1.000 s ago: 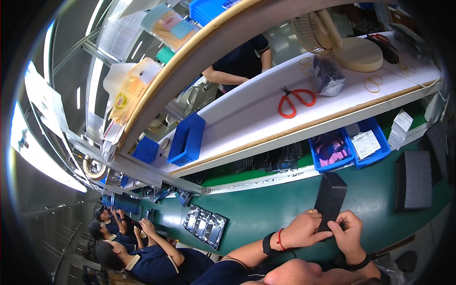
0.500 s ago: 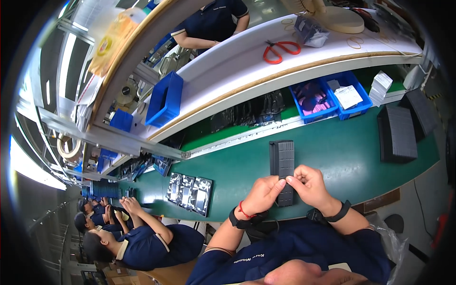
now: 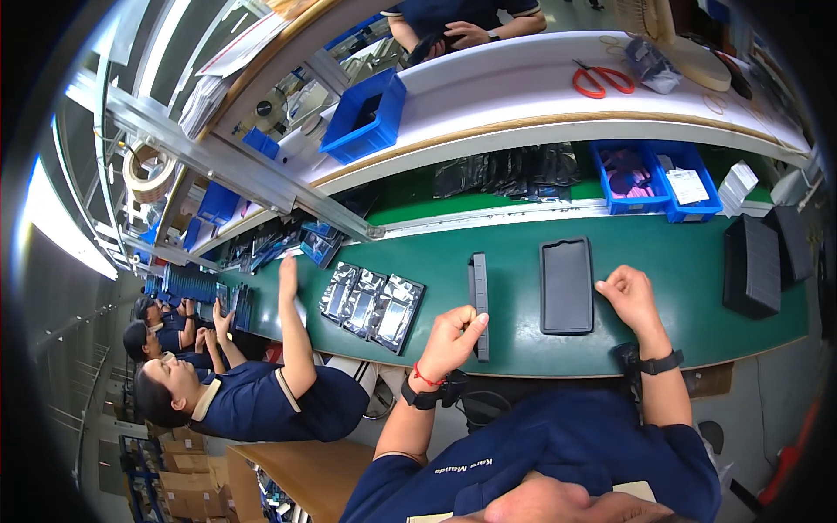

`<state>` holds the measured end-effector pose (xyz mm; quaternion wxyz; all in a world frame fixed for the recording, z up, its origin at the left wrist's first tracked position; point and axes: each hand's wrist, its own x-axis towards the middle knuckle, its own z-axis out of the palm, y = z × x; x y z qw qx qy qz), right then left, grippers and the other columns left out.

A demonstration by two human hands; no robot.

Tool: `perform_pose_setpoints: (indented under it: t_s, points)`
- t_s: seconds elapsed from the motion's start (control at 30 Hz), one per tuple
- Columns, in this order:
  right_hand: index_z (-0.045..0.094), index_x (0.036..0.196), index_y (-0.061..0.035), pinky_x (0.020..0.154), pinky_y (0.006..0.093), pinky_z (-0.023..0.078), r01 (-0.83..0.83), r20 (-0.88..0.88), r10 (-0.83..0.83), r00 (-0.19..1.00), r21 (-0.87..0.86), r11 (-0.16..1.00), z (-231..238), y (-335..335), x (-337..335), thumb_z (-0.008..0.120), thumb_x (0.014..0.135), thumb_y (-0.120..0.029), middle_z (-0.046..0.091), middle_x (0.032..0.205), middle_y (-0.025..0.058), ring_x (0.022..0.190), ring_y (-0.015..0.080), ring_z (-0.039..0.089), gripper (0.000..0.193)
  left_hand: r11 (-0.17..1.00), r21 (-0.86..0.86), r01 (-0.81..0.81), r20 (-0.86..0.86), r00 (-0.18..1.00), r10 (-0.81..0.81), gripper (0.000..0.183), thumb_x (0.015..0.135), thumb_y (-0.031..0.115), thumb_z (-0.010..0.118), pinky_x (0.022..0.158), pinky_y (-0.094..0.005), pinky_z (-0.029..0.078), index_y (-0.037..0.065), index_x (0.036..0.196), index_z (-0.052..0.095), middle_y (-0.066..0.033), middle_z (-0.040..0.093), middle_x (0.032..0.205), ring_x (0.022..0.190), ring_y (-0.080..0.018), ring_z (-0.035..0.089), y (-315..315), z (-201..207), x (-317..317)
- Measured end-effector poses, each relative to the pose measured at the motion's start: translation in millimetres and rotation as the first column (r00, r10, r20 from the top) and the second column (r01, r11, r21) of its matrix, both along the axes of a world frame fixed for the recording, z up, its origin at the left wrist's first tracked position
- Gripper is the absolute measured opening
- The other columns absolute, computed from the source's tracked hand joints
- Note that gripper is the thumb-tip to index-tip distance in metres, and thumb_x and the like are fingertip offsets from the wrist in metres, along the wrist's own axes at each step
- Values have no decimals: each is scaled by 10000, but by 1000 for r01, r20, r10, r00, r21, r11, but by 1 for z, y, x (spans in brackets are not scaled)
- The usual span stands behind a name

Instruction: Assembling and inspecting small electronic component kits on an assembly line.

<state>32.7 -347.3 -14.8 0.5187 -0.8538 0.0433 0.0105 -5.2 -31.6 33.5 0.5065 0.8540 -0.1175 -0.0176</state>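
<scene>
My left hand (image 3: 455,338) is closed on a thin stack of black plastic trays (image 3: 478,283), held up on its edge above the green table. To the right of it, a black rectangular tray (image 3: 567,288) with a raised rim and rounded corners lies flat on the table. Just beyond that tray's right side is my right hand (image 3: 629,296), apart from it. Its fingers are curled in and nothing shows in them.
Three patterned packages (image 3: 370,302) in clear film lie left on the green table (image 3: 523,353). Tall black tray stacks (image 3: 751,266) stand at the right. Blue bins (image 3: 629,205) sit under the white shelf, which bears red-handled scissors (image 3: 602,80). A co-worker (image 3: 253,379) sits at the left.
The black stack that both hands gripped is now parted: one tray lies on the table, and the left hand keeps the others. My right hand has let go and moved right. My view has shifted.
</scene>
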Motion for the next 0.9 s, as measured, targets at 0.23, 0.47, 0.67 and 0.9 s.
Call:
perform_pose_setpoints:
  t_s: [0.23, 0.47, 0.67, 0.9]
  points:
    - [560, 816, -32, 565, 209, 424, -405, 195, 355, 914, 480, 778, 22, 86, -13, 610, 853, -106, 581, 718, 0, 646, 45, 516, 97, 1000, 19, 21, 114, 993, -23, 302, 876, 150, 574, 497, -331, 344, -15, 654, 452, -109, 430, 585, 519, -210, 415, -30, -4, -9]
    - [493, 828, -59, 557, 201, 387, -491, 172, 472, 864, 490, 720, 26, 134, -14, 503, 928, -130, 480, 697, -36, 637, 40, 446, 123, 997, -70, -33, 174, 984, 45, 281, 879, 103, 562, 499, -314, 328, -13, 648, 452, -72, 419, 566, 520, -164, 372, -22, -7, -18]
    - [461, 831, -87, 533, 201, 354, -411, 203, 364, 909, 583, 701, 14, 157, -18, 468, 947, -149, 428, 666, -45, 598, 45, 399, 132, 933, -238, -271, 239, 914, 327, 293, 887, 68, 538, 475, -300, 299, -17, 638, 410, -61, 374, 560, 509, -129, 343, -18, -9, -30]
    - [505, 850, -49, 481, 248, 389, -93, -193, 331, 924, 725, 682, 14, 129, 11, 510, 918, -123, 456, 637, -13, 531, 76, 442, 100, 845, 382, -374, 245, 923, 298, 336, 827, 213, 594, 515, -452, 398, 10, 583, 483, -157, 555, 609, 560, -380, 522, 45, -32, -9]
